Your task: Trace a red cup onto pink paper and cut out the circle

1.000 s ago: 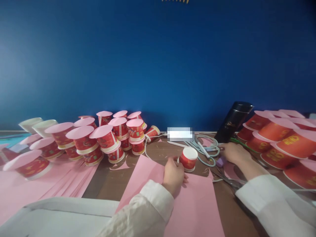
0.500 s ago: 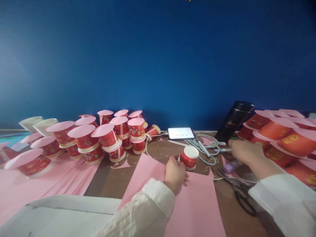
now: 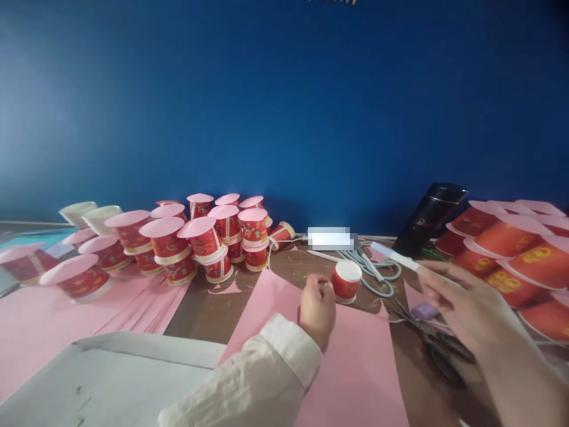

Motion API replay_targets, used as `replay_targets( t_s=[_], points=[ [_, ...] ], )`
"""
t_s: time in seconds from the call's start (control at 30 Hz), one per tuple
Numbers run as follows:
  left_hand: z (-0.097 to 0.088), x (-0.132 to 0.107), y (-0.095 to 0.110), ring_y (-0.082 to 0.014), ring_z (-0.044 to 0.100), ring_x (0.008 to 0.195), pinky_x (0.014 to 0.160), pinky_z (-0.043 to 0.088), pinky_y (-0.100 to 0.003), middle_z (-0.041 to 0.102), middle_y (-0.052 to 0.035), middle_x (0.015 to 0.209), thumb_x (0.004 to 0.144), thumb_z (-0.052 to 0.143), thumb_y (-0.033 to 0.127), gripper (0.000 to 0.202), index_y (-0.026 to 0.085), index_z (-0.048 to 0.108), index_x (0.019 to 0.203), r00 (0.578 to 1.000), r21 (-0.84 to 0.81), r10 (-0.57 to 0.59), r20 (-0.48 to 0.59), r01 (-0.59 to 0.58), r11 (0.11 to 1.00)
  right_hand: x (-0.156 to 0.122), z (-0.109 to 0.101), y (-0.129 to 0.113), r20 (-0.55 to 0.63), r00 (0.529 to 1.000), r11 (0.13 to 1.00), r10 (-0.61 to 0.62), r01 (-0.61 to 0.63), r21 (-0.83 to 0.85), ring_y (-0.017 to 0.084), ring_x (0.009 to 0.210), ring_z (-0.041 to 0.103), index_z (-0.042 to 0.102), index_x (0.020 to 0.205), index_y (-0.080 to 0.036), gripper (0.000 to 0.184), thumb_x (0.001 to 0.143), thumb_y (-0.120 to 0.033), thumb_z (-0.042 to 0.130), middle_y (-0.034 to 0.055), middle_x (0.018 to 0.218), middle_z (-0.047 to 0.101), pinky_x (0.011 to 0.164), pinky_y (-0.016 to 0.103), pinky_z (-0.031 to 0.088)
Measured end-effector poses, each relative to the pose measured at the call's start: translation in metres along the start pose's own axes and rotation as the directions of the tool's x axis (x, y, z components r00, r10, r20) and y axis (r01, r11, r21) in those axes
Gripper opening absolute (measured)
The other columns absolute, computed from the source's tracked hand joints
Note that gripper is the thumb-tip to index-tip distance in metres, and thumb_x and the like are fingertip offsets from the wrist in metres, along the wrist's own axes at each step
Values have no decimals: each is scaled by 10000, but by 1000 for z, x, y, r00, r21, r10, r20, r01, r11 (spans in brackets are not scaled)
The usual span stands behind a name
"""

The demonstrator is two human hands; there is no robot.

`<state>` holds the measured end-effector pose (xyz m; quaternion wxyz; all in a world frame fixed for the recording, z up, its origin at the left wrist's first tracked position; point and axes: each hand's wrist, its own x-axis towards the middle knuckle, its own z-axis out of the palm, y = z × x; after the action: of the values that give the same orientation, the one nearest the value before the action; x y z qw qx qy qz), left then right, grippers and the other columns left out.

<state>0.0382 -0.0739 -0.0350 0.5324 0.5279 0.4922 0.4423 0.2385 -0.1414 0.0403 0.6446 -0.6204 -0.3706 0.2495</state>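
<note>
Blue wall [image 3: 284, 118] behind, brown surface [image 3: 200, 320] below, littered with pink scraps. Landmark: pink sheet [image 3: 360, 367], flat at front. Left hand [image 3: 317, 311] on upper part of the sheet, fingers curled; grip cannot be told, clenched on something small or merely resting. Red cup [image 3: 347, 284] upright at the sheet's far edge, white end up, just beside those fingers; contact unclear. Right hand [image 3: 457, 296] blurred, right of the sheet, grasping a white pen-like stick [image 3: 393, 255], free end toward the cables [image 3: 359, 258] beyond the sheet. Main hazard, as judged: cup tipped by a stray left knuckle, light-looking and close. Second: sheet skewed, cup base with it if overlapping, from a drag of the left palm. Possible stray mark on the paper from a low pass of the stick; cap on or off, not visible. Scissors [image 3: 438, 350] right of the sheet, beneath the right hand: risk of snag or scrape from a careless drop of the wrist. Farther right of the sheet, stacked orange-red cups [image 3: 520, 249] close to the forearm; likely topple from an outward swing.
</note>
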Motion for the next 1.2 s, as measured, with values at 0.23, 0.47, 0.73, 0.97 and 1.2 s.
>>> replay_targets(
  t_s=[0.23, 0.47, 0.73, 0.97, 1.2],
  points=[
    [-3, -21, -1, -111, 501, 634, 623, 430, -238, 569, -4, 785, 952, 482, 397, 365, 191, 482, 1253, 912, -143, 349, 218, -324, 935, -23, 11, 21, 165, 981, 989, 100, -116, 88, 96, 520, 384, 742, 876, -200, 399, 602, -465, 862, -13, 530, 485, 457, 218, 309],
    [-7, -24, 4, -151, 600, 737, 728, 481, -271, 666, -45, 874, 937, 513, 442, 351, 216, 594, 1194, 879, 14, 366, 306, -389, 921, -29, 8, 25, 333, 932, 990, 142, -140, -30, 90, 503, 394, 728, 843, -190, 394, 637, -508, 838, -17, 537, 489, 436, 205, 284],
    [-11, -26, 6, -180, 604, 674, 648, 431, -283, 665, -53, 754, 969, 402, 488, 372, 210, 648, 966, 802, 327, 348, 485, -536, 778, -38, 27, 45, 416, 885, 951, 210, -284, 124, 63, 471, 397, 703, 911, -179, 419, 752, -565, 747, -36, 586, 470, 408, 189, 288],
    [-4, -31, 12, -192, 588, 629, 619, 393, -299, 641, -67, 696, 988, 285, 503, 459, 225, 625, 852, 810, 416, 339, 479, -549, 725, -41, 48, 37, 231, 913, 893, 337, -388, 228, 15, 401, 270, 668, 741, -146, 499, 633, -612, 809, -81, 519, 349, 361, 161, 184],
    [2, -29, 8, -197, 572, 612, 624, 410, -306, 635, -83, 681, 963, 344, 506, 429, 239, 609, 757, 829, 392, 332, 450, -518, 760, -17, 39, 40, 187, 924, 880, 332, -375, 292, 16, 369, 236, 599, 696, -168, 444, 676, -561, 804, -88, 499, 322, 309, 155, 186]
  ],
)
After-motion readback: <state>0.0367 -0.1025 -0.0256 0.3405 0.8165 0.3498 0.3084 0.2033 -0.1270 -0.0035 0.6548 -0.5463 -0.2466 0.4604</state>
